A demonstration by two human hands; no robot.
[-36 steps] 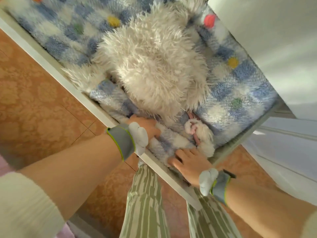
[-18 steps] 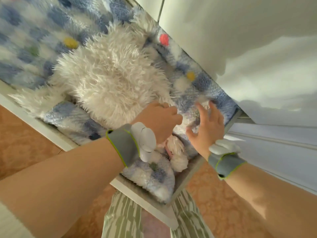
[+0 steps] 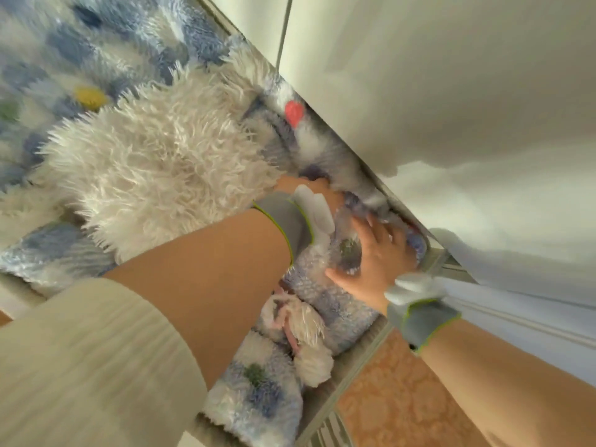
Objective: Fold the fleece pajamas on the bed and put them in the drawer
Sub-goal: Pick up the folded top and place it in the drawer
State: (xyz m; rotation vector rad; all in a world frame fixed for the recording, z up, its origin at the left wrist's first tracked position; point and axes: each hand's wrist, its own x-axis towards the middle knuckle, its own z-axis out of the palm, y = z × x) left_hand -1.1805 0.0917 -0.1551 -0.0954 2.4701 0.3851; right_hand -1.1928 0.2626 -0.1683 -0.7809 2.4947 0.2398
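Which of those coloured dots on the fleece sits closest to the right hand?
The green dot just beside the right hand. The other green dot, the red dot and the yellow dot lie well away.

No text, label, brand, number or sign can be read here. The fleece pajamas (image 3: 322,298) under the fingers (image 3: 375,232) show only checks and coloured dots. The grey wristband (image 3: 419,321) behind those fingers bears no legible marking.

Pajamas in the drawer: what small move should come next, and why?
Probably slide the right hand toward the front of the drawer and press the front fold down. That hand lies flat on the pajamas at the back corner, while the front fold seems to bulge over the rim.
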